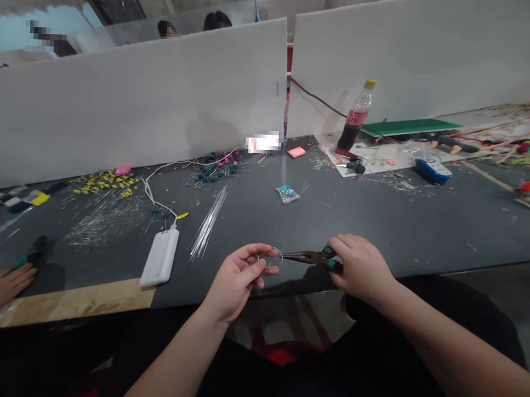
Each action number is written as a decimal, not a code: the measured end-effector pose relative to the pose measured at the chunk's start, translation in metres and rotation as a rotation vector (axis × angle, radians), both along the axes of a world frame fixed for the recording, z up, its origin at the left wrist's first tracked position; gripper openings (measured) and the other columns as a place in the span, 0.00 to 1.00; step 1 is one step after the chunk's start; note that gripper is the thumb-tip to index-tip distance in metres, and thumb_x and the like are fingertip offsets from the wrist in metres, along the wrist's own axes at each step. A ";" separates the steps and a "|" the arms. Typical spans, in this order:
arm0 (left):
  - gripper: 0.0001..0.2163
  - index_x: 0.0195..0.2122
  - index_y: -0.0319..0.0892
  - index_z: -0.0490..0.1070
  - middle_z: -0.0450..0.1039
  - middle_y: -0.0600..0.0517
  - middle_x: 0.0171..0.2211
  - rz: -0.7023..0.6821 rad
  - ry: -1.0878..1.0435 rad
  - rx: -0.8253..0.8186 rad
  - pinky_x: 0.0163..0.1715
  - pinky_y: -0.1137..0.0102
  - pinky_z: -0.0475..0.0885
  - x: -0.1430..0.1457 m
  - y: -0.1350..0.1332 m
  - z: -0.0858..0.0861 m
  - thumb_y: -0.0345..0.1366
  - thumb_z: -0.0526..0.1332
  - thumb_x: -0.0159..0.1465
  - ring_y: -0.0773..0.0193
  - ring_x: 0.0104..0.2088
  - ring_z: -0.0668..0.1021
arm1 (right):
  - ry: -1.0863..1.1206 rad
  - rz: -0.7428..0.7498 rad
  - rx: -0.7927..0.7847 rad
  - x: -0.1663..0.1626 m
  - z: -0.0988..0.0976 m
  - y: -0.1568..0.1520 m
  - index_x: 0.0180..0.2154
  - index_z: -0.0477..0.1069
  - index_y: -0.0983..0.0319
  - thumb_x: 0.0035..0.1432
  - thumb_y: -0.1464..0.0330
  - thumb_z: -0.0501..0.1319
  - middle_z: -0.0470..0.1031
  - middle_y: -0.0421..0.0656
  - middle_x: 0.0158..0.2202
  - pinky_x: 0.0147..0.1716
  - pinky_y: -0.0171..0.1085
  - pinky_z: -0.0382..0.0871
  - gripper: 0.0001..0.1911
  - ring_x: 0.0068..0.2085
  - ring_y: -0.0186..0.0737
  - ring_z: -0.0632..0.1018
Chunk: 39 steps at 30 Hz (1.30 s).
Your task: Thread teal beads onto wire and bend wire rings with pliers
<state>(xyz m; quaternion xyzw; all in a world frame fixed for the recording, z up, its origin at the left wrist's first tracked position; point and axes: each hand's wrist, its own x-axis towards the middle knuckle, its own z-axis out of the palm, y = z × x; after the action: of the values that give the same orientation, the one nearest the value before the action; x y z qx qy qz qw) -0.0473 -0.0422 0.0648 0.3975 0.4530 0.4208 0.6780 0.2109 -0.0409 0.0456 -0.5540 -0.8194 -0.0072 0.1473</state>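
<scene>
Near the table's front edge, my left hand (243, 275) pinches a thin, curved wire (279, 253) between its fingers. My right hand (359, 266) is wrapped round the green handles of long-nose pliers (310, 257). Their dark jaws point left and reach the wire's loop; whether they clamp it I cannot tell. Left of my hands a bundle of straight wires (209, 222) lies on the table. Beyond them sits a small clear bag (287, 193) with turquoise pieces inside.
A white power bank (160, 256) with a cable lies left. Behind it are yellow pieces (103, 182) and teal-and-pink pieces (217, 170) on wires. A cola bottle (356, 117) stands at back right near a blue object (433, 171). Another person's hand (6, 289) rests far left, by dark pliers (34, 253).
</scene>
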 end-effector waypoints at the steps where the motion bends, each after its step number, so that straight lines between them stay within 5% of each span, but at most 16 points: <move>1: 0.10 0.42 0.42 0.75 0.77 0.46 0.45 -0.017 -0.005 -0.011 0.21 0.80 0.66 0.000 -0.001 0.000 0.34 0.66 0.58 0.66 0.34 0.81 | -0.008 0.008 0.038 -0.001 -0.001 0.000 0.29 0.64 0.61 0.43 0.72 0.56 0.67 0.44 0.28 0.31 0.38 0.55 0.06 0.31 0.43 0.66; 12: 0.10 0.42 0.40 0.75 0.77 0.46 0.44 -0.093 -0.051 -0.043 0.20 0.82 0.64 0.003 -0.003 0.000 0.32 0.65 0.59 0.67 0.34 0.81 | -0.070 0.066 0.223 -0.005 0.005 -0.003 0.27 0.66 0.62 0.44 0.73 0.56 0.65 0.45 0.26 0.31 0.40 0.53 0.03 0.29 0.43 0.62; 26: 0.10 0.42 0.41 0.76 0.78 0.47 0.43 -0.121 -0.013 -0.003 0.23 0.79 0.66 0.004 -0.004 0.000 0.30 0.64 0.59 0.75 0.24 0.73 | -0.090 0.104 0.211 -0.005 0.005 -0.004 0.25 0.66 0.62 0.41 0.73 0.56 0.66 0.45 0.25 0.30 0.39 0.53 0.04 0.28 0.42 0.62; 33: 0.08 0.40 0.42 0.76 0.79 0.49 0.40 -0.084 0.133 0.170 0.39 0.72 0.70 0.001 -0.003 -0.001 0.30 0.65 0.58 0.64 0.42 0.77 | -0.087 0.090 0.113 -0.006 0.002 -0.005 0.26 0.65 0.62 0.41 0.72 0.56 0.67 0.45 0.25 0.30 0.39 0.53 0.04 0.28 0.41 0.64; 39: 0.08 0.40 0.42 0.76 0.79 0.49 0.40 -0.101 0.263 0.270 0.42 0.69 0.72 -0.001 -0.004 0.000 0.31 0.65 0.59 0.64 0.39 0.78 | -0.077 0.086 -0.119 -0.009 0.008 -0.006 0.27 0.63 0.61 0.42 0.71 0.56 0.69 0.44 0.26 0.28 0.37 0.52 0.04 0.28 0.40 0.67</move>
<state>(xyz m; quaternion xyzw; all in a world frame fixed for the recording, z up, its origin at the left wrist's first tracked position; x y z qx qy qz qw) -0.0485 -0.0465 0.0652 0.5587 0.4565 0.3878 0.5737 0.2022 -0.0466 0.0535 -0.5254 -0.8464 0.0267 0.0827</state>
